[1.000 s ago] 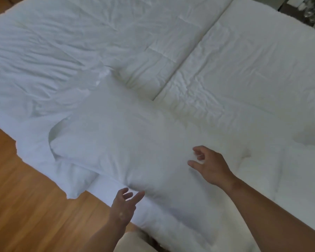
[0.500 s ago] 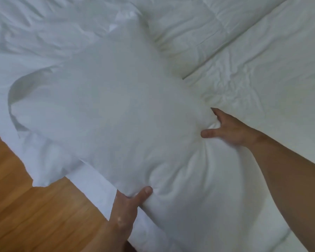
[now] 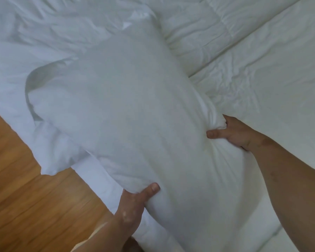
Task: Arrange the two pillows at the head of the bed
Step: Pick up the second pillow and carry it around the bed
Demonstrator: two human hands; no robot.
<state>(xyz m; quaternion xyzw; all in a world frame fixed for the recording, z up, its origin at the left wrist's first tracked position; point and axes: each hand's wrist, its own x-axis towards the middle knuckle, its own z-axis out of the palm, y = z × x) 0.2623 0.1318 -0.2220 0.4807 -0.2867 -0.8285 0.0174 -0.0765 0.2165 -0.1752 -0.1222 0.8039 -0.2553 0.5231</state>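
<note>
A large white pillow (image 3: 120,110) fills the middle of the head view, lying slantwise over the near left edge of the bed. My left hand (image 3: 135,204) grips its near lower edge, thumb on top. My right hand (image 3: 231,131) pinches a bunched fold of its right edge, fingers tucked under the fabric. The pillowcase's open end gapes at the left. Only this one pillow shows.
A rumpled white duvet (image 3: 262,60) covers the bed, with a stitched seam running diagonally at the upper right. A white sheet corner (image 3: 49,160) hangs over the bed's edge. Wooden floor (image 3: 25,206) lies at the lower left.
Both hands, open above the pillow a second ago, have closed on its edges. The view has moved in closer, and the pillow's right edge is bunched tighter.
</note>
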